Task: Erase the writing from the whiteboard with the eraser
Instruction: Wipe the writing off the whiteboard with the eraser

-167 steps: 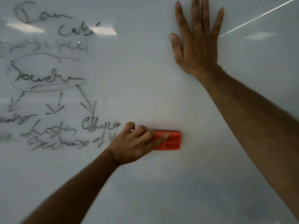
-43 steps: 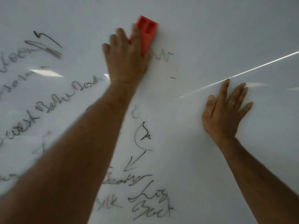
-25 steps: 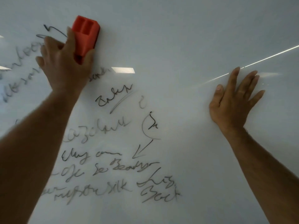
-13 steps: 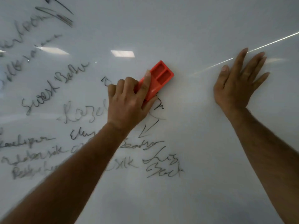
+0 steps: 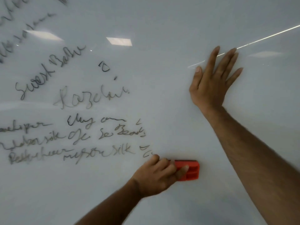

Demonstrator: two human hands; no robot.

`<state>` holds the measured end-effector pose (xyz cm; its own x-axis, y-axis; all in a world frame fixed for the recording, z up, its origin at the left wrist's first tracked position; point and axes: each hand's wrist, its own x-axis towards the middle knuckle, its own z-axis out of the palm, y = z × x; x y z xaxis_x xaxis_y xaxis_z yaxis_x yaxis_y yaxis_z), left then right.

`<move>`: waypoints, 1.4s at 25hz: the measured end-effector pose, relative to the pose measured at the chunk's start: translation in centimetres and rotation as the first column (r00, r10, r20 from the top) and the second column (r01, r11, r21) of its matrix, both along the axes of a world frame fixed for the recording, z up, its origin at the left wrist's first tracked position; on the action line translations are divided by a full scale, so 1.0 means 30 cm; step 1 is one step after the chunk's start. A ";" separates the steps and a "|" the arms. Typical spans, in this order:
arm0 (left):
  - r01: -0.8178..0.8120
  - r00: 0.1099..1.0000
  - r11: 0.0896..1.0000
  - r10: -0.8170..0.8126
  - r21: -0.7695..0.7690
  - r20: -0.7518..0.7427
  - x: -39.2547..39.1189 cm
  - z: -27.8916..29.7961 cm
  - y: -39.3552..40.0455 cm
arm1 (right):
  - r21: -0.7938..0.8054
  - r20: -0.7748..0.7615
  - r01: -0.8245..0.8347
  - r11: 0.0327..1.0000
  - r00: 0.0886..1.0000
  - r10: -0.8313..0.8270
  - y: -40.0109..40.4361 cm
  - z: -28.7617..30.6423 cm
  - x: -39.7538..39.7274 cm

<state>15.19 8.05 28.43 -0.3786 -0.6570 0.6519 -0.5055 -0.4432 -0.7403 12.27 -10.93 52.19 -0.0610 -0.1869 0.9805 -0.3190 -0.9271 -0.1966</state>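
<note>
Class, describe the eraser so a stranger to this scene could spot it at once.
Start at the glossy white whiteboard and drop to its lower middle, below the black handwriting. There the left hand presses a red rectangular plastic eraser, the only brightly coloured thing.

A single head-worn wide-angle camera is looking straight onto the whiteboard (image 5: 162, 21) from close range, the board filling the whole frame. It is facing forward, with both forearms entering from the bottom and right edges. The wide lens is bending the board's seam (image 5: 267, 35) at upper right, and ceiling lights (image 5: 119, 41) are reflecting at upper left
</note>
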 end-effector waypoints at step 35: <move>-0.114 0.992 0.868 0.121 -0.482 -0.017 0.172 0.454 0.527 | 0.119 0.053 -0.012 0.993 0.999 0.006 0.118 -0.017 0.038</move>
<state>20.36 23.85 42.05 -0.3294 -0.3031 0.8942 -0.4186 -0.8020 -0.4261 13.43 -7.40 51.68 -0.1092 -0.3027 0.9468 -0.2970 -0.8991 -0.3217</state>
